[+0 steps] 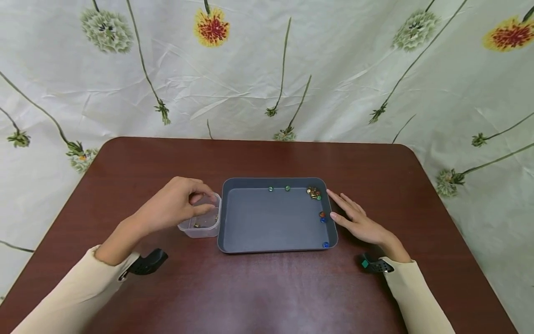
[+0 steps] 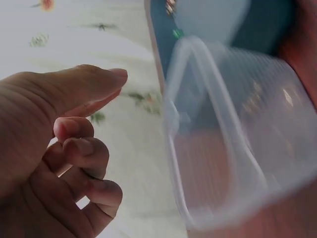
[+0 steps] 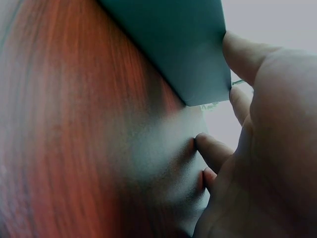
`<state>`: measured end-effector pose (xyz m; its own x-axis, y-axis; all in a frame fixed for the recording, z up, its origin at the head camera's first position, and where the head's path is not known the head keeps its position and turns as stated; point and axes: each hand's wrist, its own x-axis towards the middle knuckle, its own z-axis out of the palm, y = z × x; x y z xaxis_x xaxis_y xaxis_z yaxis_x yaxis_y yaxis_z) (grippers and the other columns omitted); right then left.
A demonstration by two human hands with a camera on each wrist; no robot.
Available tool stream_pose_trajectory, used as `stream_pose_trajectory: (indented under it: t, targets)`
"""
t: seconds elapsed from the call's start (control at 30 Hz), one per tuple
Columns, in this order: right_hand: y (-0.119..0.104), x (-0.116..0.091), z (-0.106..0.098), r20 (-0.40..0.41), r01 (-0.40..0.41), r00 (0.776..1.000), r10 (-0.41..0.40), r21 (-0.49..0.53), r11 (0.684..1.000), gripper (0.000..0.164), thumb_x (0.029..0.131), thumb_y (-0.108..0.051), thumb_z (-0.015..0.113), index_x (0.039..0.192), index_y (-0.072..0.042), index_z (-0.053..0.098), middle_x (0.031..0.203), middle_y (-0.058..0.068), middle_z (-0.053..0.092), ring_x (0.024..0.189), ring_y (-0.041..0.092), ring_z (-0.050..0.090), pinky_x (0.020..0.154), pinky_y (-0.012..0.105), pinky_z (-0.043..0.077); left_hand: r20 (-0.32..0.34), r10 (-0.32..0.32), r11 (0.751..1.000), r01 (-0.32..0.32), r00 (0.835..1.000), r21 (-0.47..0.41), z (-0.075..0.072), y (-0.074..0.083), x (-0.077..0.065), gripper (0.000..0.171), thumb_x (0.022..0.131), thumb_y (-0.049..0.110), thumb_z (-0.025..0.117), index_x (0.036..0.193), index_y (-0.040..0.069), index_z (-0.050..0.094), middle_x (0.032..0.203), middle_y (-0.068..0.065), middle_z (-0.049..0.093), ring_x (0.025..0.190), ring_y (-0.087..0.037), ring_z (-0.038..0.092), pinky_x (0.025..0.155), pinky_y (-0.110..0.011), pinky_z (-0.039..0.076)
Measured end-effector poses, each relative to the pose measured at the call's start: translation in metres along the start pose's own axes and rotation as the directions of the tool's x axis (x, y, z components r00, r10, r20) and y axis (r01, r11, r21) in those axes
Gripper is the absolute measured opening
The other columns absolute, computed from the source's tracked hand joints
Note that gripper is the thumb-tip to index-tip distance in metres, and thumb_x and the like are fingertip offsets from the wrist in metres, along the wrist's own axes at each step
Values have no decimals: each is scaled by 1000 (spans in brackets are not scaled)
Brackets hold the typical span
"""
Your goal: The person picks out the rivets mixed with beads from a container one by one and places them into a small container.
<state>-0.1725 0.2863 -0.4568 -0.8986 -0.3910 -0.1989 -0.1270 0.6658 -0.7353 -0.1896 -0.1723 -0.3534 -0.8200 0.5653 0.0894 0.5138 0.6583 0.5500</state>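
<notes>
My left hand (image 1: 181, 199) hovers over a clear plastic container (image 1: 200, 232), fingers bent and thumb apart from the index finger in the head view. Nothing shows between them. A few small shiny pieces lie inside the container, blurred in the left wrist view. Right beside it is a grey tray (image 1: 275, 250) holding several glass marbles: green ones (image 1: 287, 188) at the far side, a cluster of amber ones (image 1: 313, 192) in the far right corner, blue ones (image 1: 326, 244) along the right. My right hand (image 1: 360, 225) touches the tray's right wall with extended fingers (image 3: 247, 54).
The brown wooden table (image 1: 267, 287) carries the tray and container near its middle. Behind it hangs a white cloth (image 1: 233, 83) printed with flowers. Dark straps (image 1: 377, 265) sit at both wrists.
</notes>
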Motion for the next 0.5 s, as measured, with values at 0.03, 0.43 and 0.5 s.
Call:
stream_pose_trajectory:
  t: [0.03, 0.43, 0.5]
  targets:
    - [0, 0, 0, 0, 2, 1000, -2, 0, 1000, 64, 107, -39, 45, 162, -33, 12, 169, 10, 9, 154, 41, -7, 108, 78, -4, -3, 18, 1000, -18, 1000, -14, 2, 4, 5, 11, 84, 10, 81, 93, 14, 77, 64, 8, 37, 59, -5, 34, 59, -23, 36]
    - [0, 0, 0, -3, -3, 1000, 3, 1, 1000, 64, 107, -40, 44, 162, -33, 12, 169, 9, 10, 154, 41, -7, 108, 78, -4, 93, 171, 964, -147, 981, -222, 52, 35, 84, 11, 89, 10, 76, 100, 11, 75, 72, 2, 41, 65, -10, 37, 63, -26, 35]
    - [0, 0, 0, -2, -2, 1000, 2, 2, 1000, 64, 107, -40, 44, 162, -33, 12, 169, 8, 10, 154, 41, -7, 108, 77, -4, 149, 174, 953, -128, 974, -274, 63, 36, 99, 10, 90, 11, 75, 100, 9, 75, 67, 3, 36, 63, -11, 33, 65, -26, 33]
